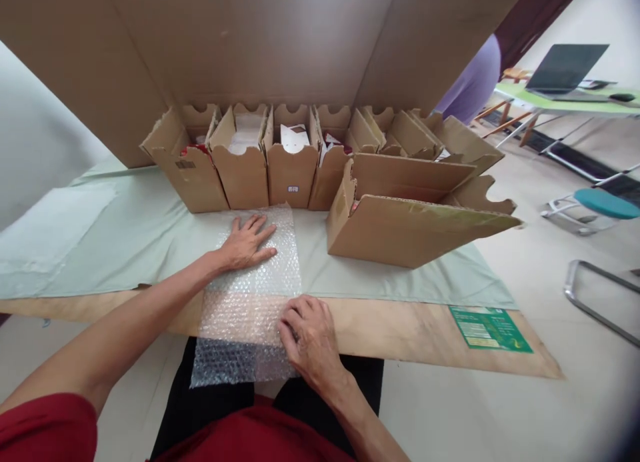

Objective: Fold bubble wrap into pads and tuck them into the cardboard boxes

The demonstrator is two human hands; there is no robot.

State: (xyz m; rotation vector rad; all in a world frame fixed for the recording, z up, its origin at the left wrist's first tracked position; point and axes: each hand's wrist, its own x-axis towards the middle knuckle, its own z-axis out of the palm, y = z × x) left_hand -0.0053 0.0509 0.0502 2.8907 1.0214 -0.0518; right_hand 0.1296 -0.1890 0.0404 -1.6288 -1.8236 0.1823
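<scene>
A sheet of clear bubble wrap (245,312) lies over the table's front edge, its lower end hanging above my lap. My left hand (247,242) rests flat on its upper part, fingers spread. At the sheet's right edge, near the wooden border, my right hand (311,335) is closed with curled fingers on the wrap. The fingertips of that hand are partly hidden.
Open cardboard bins (293,175) with packets and papers stand in a row at the back. Another cardboard bin (390,229) sits slantwise at the right. White sheets (55,215) lie at the left. Behind the tall cardboard panel (260,42) a person's purple sleeve (473,82) shows.
</scene>
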